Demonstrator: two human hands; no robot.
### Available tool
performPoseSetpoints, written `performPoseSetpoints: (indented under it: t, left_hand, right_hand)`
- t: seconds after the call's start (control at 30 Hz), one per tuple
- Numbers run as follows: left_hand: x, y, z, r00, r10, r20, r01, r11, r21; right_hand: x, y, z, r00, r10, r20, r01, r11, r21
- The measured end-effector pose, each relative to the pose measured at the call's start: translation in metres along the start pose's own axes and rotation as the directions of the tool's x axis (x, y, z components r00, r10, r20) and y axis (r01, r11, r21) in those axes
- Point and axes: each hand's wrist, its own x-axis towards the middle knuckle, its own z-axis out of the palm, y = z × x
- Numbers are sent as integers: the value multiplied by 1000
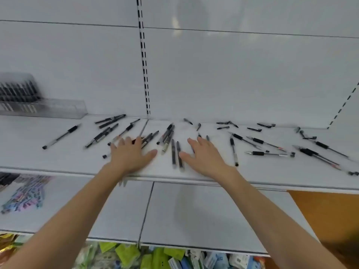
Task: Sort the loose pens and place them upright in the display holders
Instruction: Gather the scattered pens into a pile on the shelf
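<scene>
Both hands flat, fingers spread, gripping nothing: my left hand point(130, 155) over scattered black-capped loose pens point(167, 135) on the white metal shelf point(58, 162), right hand point(204, 155) beside two parallel pens. Clear plastic display holder point(44, 108) far left, part-filled.

We find the white metal shelf point(58, 162) crowded along its middle and right with scattered black loose pens point(258, 141), lying flat at mixed angles. Our left hand point(130, 156) and right hand point(204, 158) rest flat and spread among them, with two parallel dark pens point(176, 154) in the gap between the thumbs. Bare surface lies along the front edge and at the front left, where only one long black-gripped pen point(62, 135) crosses. The clear plastic display holder point(48, 108) blocks the rear left corner. Above the pens, the white back panel point(233, 74) leaves open overhead room.
</scene>
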Motion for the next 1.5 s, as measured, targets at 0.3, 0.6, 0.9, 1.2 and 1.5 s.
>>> performPoseSetpoints:
  t: [0.3, 0.6, 0.9, 1.2, 1.5]
  left_hand:
    - [10, 1, -2, 917, 389, -93, -399, 875, -275]
    - [-3, -20, -6, 856, 484, -183, -517, 775, -364]
    - [58, -141, -17, 969, -238, -65, 240, 970, 35]
    - [56, -134, -16, 996, -4, -94, -5, 995, -97]
    - [66, -146, -23, 993, -50, -107, 44, 997, -65]
  right_hand:
    - [35, -30, 25, 996, -29, 80, 37, 995, -96]
    - [46, -39, 30, 982, -117, 151, 136, 984, -117]
    - [49, -58, 37, 978, -125, 165, 144, 984, -106]
    - [66, -95, 53, 973, -140, 182, 164, 979, -124]
    - [75, -117, 64, 986, -57, 157, 83, 983, -162]
